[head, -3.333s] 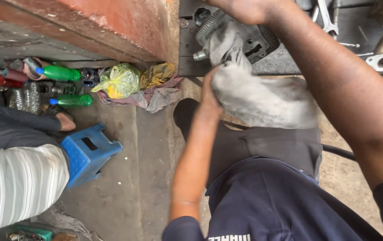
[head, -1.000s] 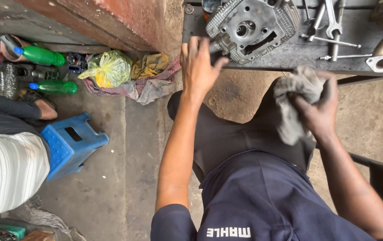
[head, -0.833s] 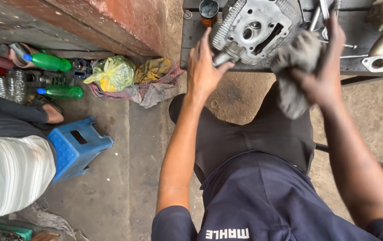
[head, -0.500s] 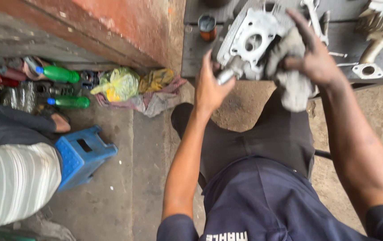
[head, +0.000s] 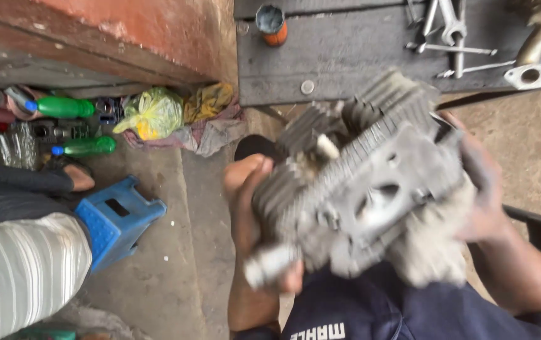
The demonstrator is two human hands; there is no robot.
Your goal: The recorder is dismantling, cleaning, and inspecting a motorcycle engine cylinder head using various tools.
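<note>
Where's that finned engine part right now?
The engine part is lifted off the bench, held centre-right between the left hand and right hand, a rag underneath.

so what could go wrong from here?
The finned engine part is held off the bench in both hands; it looks bulky, so it might slip.

The right hand grips through a rag, which could slide.

The fins may scrape the left hand.

Soft, even daylight fills the scene, with no glare and only faint shadows. Motion blur smears the grey finned metal engine part point(head: 365, 189) and both hands, while the floor stays sharper.
</note>
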